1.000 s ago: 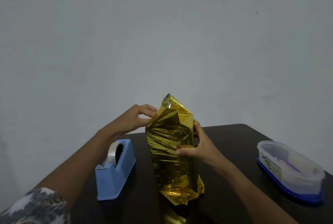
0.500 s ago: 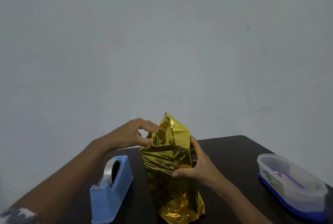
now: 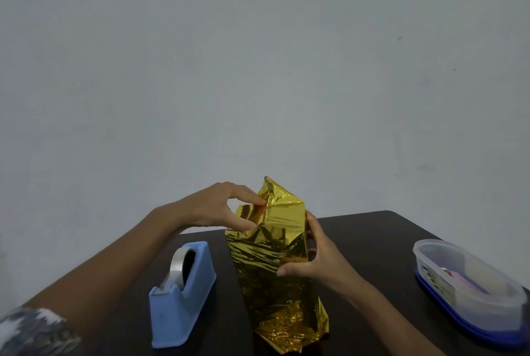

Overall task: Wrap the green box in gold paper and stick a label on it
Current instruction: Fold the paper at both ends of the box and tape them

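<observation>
Tall parcel in crinkled, shiny gold wrapping paper [image 3: 269, 255] stands upright on the dark matte table [image 3: 372, 241], centre front. The green box is fully covered and cannot be seen.

Left hand [image 3: 218, 206]: thumb and fingertips pinch a fold of the paper near the peaked top.

Right hand [image 3: 318, 261]: curled round the parcel's right edge at mid-height, thumb across the front face.

Light-blue plastic tape dispenser [image 3: 183, 298] sits just left of the parcel, not touching. Translucent oval plastic tub on a blue base [image 3: 464, 284] sits well to the right.

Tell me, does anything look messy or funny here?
Yes. The gold paper is crinkled, its top end pokes up in a loose point where the left hand pinches it, and its bottom end flares out crumpled on the table. Nothing is spilled.
</observation>
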Demonstrator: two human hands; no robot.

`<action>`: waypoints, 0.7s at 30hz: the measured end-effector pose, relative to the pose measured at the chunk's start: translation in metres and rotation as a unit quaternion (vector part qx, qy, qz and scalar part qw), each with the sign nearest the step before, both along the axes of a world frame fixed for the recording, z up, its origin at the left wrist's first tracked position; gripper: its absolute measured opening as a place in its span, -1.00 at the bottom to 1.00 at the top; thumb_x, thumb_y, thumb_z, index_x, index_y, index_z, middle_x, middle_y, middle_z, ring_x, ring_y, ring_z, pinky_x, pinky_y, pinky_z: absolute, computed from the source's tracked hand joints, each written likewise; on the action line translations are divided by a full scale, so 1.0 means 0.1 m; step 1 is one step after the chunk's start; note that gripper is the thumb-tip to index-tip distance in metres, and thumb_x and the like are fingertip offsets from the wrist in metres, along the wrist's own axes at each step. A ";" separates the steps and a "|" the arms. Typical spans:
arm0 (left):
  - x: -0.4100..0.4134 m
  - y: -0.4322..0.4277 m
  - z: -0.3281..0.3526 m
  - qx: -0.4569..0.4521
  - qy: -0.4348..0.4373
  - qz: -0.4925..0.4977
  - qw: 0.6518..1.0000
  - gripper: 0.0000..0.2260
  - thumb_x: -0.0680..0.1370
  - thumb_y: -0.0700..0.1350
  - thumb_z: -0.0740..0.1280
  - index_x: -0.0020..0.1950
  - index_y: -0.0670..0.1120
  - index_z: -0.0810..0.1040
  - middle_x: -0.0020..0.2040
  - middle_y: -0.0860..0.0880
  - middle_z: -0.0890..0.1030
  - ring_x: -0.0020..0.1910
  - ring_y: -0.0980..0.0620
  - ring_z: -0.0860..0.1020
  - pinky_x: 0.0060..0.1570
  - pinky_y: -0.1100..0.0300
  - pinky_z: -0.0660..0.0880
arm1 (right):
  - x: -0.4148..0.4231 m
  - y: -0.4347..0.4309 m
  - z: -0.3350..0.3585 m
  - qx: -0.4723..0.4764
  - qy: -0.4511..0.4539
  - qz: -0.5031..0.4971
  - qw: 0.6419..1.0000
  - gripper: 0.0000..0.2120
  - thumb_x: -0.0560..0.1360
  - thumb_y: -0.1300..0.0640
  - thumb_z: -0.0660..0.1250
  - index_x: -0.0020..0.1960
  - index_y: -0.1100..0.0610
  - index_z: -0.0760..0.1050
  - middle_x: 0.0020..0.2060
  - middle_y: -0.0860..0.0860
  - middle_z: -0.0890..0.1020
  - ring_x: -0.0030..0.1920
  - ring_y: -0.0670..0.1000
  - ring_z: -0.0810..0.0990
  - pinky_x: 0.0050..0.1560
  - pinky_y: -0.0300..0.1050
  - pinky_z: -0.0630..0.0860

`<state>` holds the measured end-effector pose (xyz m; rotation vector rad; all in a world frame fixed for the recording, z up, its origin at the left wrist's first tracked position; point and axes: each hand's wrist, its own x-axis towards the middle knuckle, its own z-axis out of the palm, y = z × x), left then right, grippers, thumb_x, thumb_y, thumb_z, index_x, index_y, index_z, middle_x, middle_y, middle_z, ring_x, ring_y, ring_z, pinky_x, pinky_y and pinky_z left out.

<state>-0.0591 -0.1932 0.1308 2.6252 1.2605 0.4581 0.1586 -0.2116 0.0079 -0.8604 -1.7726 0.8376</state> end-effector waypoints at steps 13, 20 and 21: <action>0.04 0.04 -0.01 -0.002 -0.002 -0.006 1.000 -0.39 0.20 0.30 0.34 0.25 0.22 0.49 0.21 0.22 0.48 0.18 0.27 0.42 0.07 0.27 0.37 | 0.00 -0.11 0.70 -0.054 0.057 -0.066 0.995 -0.62 0.59 0.02 0.19 0.40 0.03 0.34 0.27 -0.11 0.41 0.17 -0.16 0.39 0.06 -0.24 0.31; 0.13 0.04 0.00 -0.004 0.031 -0.006 0.999 -0.35 0.20 0.31 0.31 0.28 0.22 0.46 0.15 0.20 0.46 0.13 0.19 0.43 -0.01 0.28 0.38 | -0.24 -0.05 0.56 -0.064 0.042 -0.092 0.993 -0.53 0.63 0.09 0.12 0.50 -0.02 0.10 0.46 -0.03 0.20 0.42 0.03 0.24 0.29 -0.09 0.30; 0.13 0.04 0.00 -0.004 0.036 -0.005 0.999 -0.33 0.19 0.32 0.30 0.30 0.21 0.46 0.16 0.20 0.45 0.13 0.18 0.43 0.00 0.28 0.38 | -0.23 -0.05 0.56 -0.061 0.040 -0.088 0.993 -0.52 0.63 0.08 0.12 0.50 -0.05 0.08 0.48 -0.04 0.18 0.44 0.04 0.22 0.33 -0.05 0.29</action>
